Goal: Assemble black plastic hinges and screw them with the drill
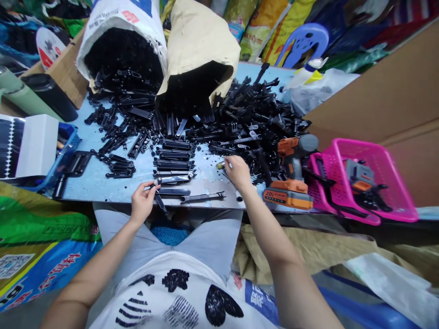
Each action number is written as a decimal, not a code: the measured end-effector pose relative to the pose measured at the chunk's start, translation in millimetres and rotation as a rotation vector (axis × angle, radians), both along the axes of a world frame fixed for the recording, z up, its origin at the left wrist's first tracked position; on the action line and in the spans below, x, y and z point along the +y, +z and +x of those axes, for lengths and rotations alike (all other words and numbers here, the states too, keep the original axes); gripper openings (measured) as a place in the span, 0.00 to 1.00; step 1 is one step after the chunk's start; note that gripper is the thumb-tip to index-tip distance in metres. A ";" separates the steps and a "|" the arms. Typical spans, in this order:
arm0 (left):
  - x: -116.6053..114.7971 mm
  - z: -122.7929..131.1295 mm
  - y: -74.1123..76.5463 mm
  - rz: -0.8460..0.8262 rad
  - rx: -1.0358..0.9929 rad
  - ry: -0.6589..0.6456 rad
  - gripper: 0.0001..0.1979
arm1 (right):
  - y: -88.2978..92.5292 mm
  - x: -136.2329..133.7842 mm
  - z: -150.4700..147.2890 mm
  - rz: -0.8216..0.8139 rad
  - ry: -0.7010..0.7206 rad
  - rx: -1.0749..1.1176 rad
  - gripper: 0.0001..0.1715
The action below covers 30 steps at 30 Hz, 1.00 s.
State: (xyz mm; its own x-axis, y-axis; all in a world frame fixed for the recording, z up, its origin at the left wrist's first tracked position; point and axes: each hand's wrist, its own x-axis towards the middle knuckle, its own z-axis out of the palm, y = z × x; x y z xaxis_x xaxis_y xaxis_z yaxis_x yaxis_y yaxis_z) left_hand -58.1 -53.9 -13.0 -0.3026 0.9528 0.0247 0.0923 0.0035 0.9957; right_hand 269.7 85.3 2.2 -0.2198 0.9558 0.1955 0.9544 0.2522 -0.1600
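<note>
The left hand (pixel 142 201) sits at the front edge of the tabletop (pixel 92 185), thumb and fingers pinched on a short black part (pixel 160 203) that slants down over that edge. The right hand (pixel 238 172) rests a little farther in, towards the middle of the front edge, fingers curled around a small yellow-tipped piece (pixel 221 164); what it is cannot be told. The two hands are well apart

Between them, along the front edge, lies a long metal bar (pixel 202 197). Just behind it is a neat stack of black bars (pixel 173 162). A loose heap of black parts (pixel 254 119) covers the middle and the far right of the tabletop. At the far edge a white sack (pixel 120 23) and a tan sack (pixel 202 41) lie tipped over, mouths towards the person, black parts spilling from both

An orange cordless drill (pixel 291 176) stands at the front right corner, just beside the right hand. A pink basket (pixel 391 187) sits next to the drill. A white box (pixel 36 144) is at the left edge
</note>
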 end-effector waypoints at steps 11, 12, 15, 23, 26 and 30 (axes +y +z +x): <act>-3.3 -5.9 -1.3 0.084 0.199 0.047 0.13 | -1.5 66.2 -105.6 -0.071 0.114 -0.149 0.18; -4.2 -7.1 -0.6 0.114 0.293 0.009 0.11 | -0.1 61.5 -102.3 -0.064 0.105 -0.101 0.18; -5.1 -10.3 0.9 0.206 0.589 -0.031 0.10 | 7.8 37.8 -88.3 -0.015 0.113 0.119 0.19; -8.9 -15.4 -8.9 0.319 0.768 -0.121 0.12 | 34.6 -54.5 -77.1 -0.334 0.263 0.564 0.15; -9.5 -20.2 -15.8 0.331 0.846 -0.162 0.13 | 35.1 -74.5 -83.7 -0.374 0.302 0.597 0.15; -7.3 -29.8 -17.9 0.391 0.995 -0.276 0.15 | 25.0 -82.3 -89.3 -0.253 0.379 0.515 0.14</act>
State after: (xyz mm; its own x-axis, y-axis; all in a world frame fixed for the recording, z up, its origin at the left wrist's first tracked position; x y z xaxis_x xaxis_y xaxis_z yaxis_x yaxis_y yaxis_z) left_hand -87.9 -61.2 -30.9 0.2412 0.8579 0.4537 0.8022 -0.4393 0.4043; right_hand 180.4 3.0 27.1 -0.4866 0.8614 0.1458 0.5942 0.4487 -0.6675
